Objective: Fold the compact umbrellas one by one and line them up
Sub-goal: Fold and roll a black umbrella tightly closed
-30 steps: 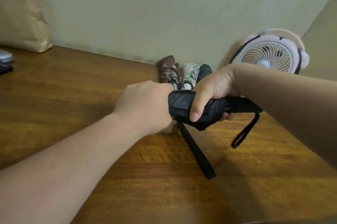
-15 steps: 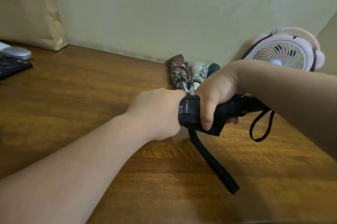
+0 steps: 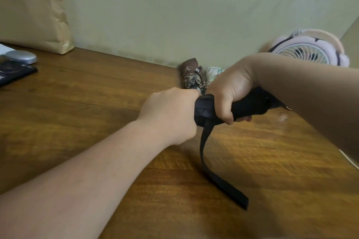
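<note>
The black umbrella [image 3: 250, 105] is held just above the surface [image 3: 87, 106], the right hand [image 3: 230, 91] with fingers clamped round its middle, the left hand [image 3: 171, 114] fisted on its end. Its strap [image 3: 213, 176] dangles; the brown umbrella [image 3: 191, 74] lies behind, by the wall.

Illumination is soft and moderate, with no hard glare. The wooden table [image 3: 77, 114] carries a mild sheen at 4 o'clock and a broad diffuse shadow at 8 o'clock, consistent with light arriving from 3 o'clock. The black umbrella [image 3: 250, 105] at centre reads as a dark mass with little fold detail. Motion blur smears the fan [image 3: 305, 54] at 2 o'clock and the table grain. Wide-angle distortion tilts the wall [image 3: 174, 15] base line.
</note>
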Action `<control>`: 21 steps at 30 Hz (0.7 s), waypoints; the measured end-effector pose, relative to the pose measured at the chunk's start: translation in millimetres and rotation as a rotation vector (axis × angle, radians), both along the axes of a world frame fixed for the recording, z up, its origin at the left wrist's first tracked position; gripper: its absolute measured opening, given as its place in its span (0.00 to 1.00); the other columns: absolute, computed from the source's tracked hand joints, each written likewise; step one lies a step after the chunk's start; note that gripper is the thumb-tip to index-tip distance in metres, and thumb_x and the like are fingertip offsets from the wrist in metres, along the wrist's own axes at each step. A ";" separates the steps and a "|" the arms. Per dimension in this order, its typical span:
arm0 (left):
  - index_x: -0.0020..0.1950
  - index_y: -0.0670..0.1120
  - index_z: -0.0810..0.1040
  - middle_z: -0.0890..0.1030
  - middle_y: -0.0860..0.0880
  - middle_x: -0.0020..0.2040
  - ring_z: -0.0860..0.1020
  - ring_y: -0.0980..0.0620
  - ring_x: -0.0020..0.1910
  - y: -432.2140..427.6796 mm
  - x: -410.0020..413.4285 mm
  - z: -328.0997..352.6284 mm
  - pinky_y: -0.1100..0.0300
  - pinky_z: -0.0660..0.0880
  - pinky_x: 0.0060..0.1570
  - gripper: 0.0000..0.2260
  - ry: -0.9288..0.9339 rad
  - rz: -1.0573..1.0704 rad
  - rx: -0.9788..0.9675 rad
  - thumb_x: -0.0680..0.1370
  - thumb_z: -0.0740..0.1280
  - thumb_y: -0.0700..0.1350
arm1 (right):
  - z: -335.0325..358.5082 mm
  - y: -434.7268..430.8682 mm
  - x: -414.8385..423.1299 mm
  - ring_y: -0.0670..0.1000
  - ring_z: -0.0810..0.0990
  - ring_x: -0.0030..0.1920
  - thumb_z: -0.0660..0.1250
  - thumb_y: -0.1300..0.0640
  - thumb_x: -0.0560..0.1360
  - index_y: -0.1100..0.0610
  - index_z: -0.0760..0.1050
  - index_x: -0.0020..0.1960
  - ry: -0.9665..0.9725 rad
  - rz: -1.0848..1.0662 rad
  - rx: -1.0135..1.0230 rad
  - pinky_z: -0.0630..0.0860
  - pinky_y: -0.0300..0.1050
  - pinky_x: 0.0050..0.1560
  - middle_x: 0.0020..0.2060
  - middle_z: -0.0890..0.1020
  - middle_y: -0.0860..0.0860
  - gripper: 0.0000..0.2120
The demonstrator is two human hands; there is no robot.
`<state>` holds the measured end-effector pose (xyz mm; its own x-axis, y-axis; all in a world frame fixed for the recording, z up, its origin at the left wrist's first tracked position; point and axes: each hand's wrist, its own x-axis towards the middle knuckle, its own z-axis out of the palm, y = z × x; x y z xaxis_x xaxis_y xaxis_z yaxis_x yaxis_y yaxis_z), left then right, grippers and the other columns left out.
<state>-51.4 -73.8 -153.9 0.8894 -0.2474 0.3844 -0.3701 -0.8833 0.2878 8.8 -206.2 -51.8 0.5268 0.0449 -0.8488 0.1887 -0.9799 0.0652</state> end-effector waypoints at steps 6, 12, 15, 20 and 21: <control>0.39 0.43 0.77 0.82 0.46 0.29 0.78 0.41 0.26 11.8 0.3 8.6 0.61 0.69 0.26 0.02 0.525 -0.151 -0.201 0.68 0.68 0.39 | -22.4 7.2 -22.6 0.56 0.85 0.39 0.74 0.58 0.68 0.58 0.80 0.47 -0.433 0.588 -0.105 0.83 0.52 0.42 0.38 0.85 0.54 0.09; 0.44 0.52 0.68 0.73 0.54 0.36 0.71 0.49 0.33 10.0 -8.1 2.3 0.57 0.66 0.32 0.09 0.162 -0.114 0.105 0.72 0.69 0.50 | -25.9 -10.7 -13.9 0.62 0.84 0.35 0.72 0.61 0.61 0.71 0.80 0.46 -0.235 0.272 0.144 0.82 0.55 0.39 0.35 0.84 0.63 0.17; 0.47 0.57 0.60 0.66 0.55 0.37 0.72 0.45 0.40 -3.4 -8.0 -5.9 0.55 0.66 0.38 0.13 -0.072 -0.126 0.113 0.75 0.66 0.48 | -22.6 -27.1 -6.0 0.59 0.81 0.30 0.72 0.64 0.61 0.77 0.78 0.45 -0.016 0.005 0.200 0.80 0.50 0.38 0.33 0.80 0.65 0.18; 0.50 0.57 0.61 0.66 0.55 0.36 0.77 0.44 0.44 -9.5 -4.8 -12.3 0.54 0.67 0.40 0.13 -0.038 -0.200 0.041 0.73 0.65 0.46 | -19.0 -32.1 -20.4 0.55 0.84 0.34 0.77 0.61 0.65 0.62 0.81 0.40 -0.258 0.141 0.203 0.79 0.45 0.35 0.34 0.84 0.57 0.07; 0.51 0.57 0.62 0.68 0.55 0.37 0.75 0.44 0.43 -9.7 -5.0 -12.1 0.54 0.67 0.40 0.13 0.014 -0.199 0.019 0.73 0.65 0.46 | -17.8 -34.3 -24.9 0.51 0.83 0.35 0.78 0.58 0.66 0.57 0.81 0.43 -0.389 0.243 0.178 0.78 0.42 0.34 0.35 0.84 0.52 0.08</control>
